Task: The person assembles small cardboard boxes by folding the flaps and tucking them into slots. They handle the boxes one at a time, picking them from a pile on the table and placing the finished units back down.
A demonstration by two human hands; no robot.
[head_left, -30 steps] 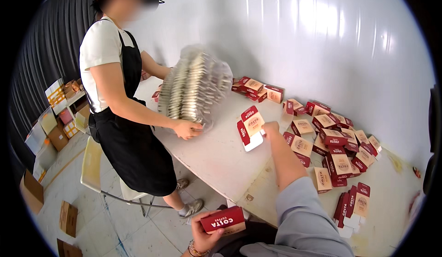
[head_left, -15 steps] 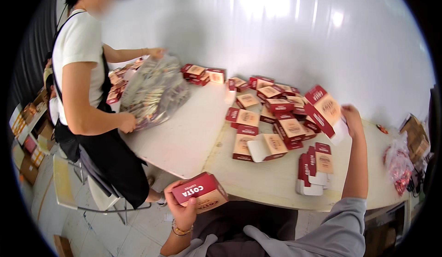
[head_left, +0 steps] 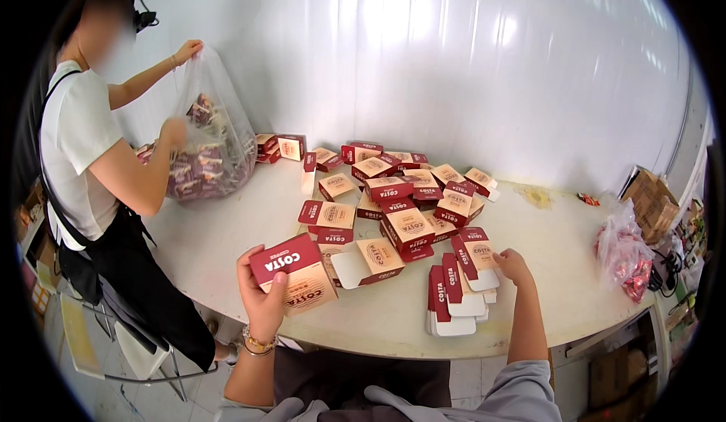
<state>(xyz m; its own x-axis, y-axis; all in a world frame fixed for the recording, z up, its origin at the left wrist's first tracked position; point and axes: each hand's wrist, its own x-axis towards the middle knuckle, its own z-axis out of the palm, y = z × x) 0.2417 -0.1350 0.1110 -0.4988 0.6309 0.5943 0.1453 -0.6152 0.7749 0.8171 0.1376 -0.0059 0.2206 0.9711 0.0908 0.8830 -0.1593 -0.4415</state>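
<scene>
My left hand (head_left: 262,297) holds a dark red and beige carton (head_left: 295,274) above the table's front edge, thumb across its face. My right hand (head_left: 516,268) has its fingers closed at the right edge of the top flattened carton (head_left: 476,255); the fingertips are partly hidden. This carton overlaps a fanned stack of flattened cartons (head_left: 440,301) with white flaps. Left of the stack lies a carton with an open white flap (head_left: 378,259). Behind it spreads a loose pile of formed red and beige cartons (head_left: 412,225).
At the left a person in a white shirt (head_left: 87,112) holds up a clear plastic bag (head_left: 215,142) of small packets. More cartons (head_left: 291,147) stand by the wall. On the right are a bag of red items (head_left: 624,252) and a cardboard box (head_left: 650,203).
My right hand has left the carton it was at over the pile and come down to the flattened stack. My left hand still holds its carton. The other person has raised the bag upright.
</scene>
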